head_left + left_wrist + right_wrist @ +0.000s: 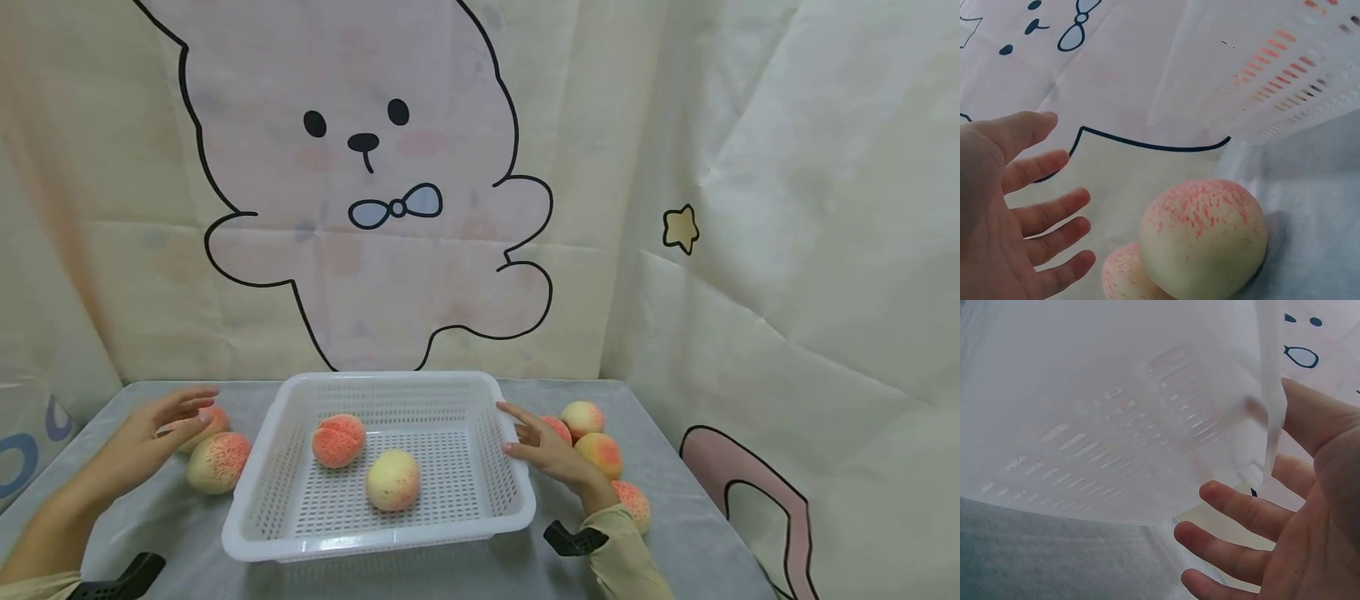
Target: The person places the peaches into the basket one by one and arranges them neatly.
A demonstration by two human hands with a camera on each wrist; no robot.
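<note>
A white plastic basket (pixel 442 533) with slotted walls stands on the table, holding a red peach (pixel 338 440) and a pale yellow peach (pixel 393 480). My right hand (pixel 551 450) grips the basket's right rim; in the right wrist view the thumb goes over the rim while several fingers stay outside the wall. Left of the basket, my left hand (pixel 153 437) is held with fingers spread, nothing in it. Nearest to it are a pale peach with red speckles (pixel 219 463) and another peach (pixel 213 423), partly hidden behind the hand.
Several more peaches (pixel 600 455) lie right of the basket, some partly covered by my right hand and forearm. The grey cloth-covered table (pixel 697 542) meets a curtain (pixel 577 317) printed with a bear at the back. Another pale curtain (pixel 810 250) hangs on the right.
</note>
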